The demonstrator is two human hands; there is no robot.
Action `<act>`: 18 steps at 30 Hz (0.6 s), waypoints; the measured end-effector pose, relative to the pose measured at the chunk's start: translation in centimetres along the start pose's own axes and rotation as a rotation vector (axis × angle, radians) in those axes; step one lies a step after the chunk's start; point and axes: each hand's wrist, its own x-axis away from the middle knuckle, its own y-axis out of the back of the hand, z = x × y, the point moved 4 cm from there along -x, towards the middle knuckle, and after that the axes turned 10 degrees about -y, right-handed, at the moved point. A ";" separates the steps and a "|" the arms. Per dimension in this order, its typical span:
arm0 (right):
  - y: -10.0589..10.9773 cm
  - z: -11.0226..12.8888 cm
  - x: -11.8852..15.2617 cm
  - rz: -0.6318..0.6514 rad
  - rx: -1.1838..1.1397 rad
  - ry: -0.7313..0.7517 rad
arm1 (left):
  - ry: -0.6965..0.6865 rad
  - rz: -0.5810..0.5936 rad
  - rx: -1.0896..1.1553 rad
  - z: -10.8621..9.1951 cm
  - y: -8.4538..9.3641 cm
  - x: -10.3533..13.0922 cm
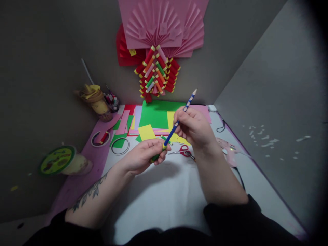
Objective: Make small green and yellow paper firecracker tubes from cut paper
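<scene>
Near the middle of the view, my left hand (151,152) is closed round a small green paper tube (154,158) with a yellow band at its end. My right hand (193,124) pinches a blue pencil (171,133) with pale spots. The pencil slants down to the left, and its lower end meets the tube's yellow end; whether it is inside the tube I cannot tell. Red-handled scissors (183,150) lie on the table just below and between the hands. Another small green tube (167,140) lies behind my left hand.
Coloured paper sheets (155,116) are stacked at the back of the white table (164,201). Tape rings (120,146) and two drink cups (77,164) stand or lie at left. A pink glue gun (230,152) with a cord is at right. Paper firecracker decorations (155,73) hang behind.
</scene>
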 end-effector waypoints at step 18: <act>0.0 -1.0 -1.0 0.000 -0.020 -0.161 | 0.062 -0.015 -0.026 0.6 -0.1 0.0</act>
